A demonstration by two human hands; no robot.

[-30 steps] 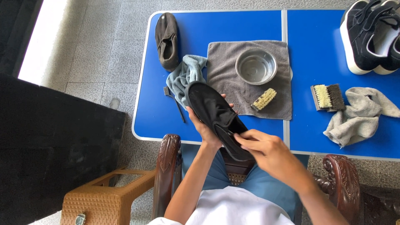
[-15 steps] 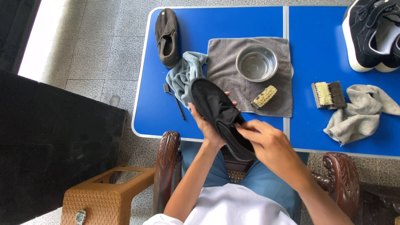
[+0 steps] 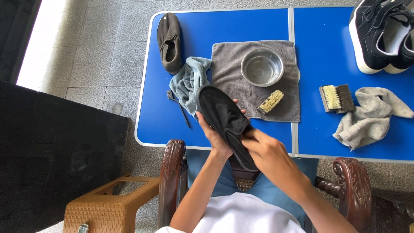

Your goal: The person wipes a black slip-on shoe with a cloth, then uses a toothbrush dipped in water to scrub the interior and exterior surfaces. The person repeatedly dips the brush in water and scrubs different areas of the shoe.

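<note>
I hold a black slip-on shoe [image 3: 220,113] tilted above the near edge of the blue table [image 3: 258,26]. My left hand [image 3: 212,134] grips it from underneath on its left side. My right hand [image 3: 269,153] is closed on the heel end, fingers pressed at the shoe's opening. The matching dark shoe [image 3: 169,41] lies on the table's far left corner. A light blue cloth [image 3: 188,82] lies crumpled just beyond the held shoe.
A grey towel [image 3: 254,92] carries a metal bowl [image 3: 262,67] and a small scrub brush [image 3: 270,102]. A thin dark brush [image 3: 177,106], a double brush [image 3: 337,97], a grey rag [image 3: 371,116] and black sneakers [image 3: 381,34] also lie on the table. A wicker stool [image 3: 108,206] stands lower left.
The shoe and both hands have shifted slightly; my right hand slid along the heel end toward the shoe's opening. Everything on the table stayed where it was.
</note>
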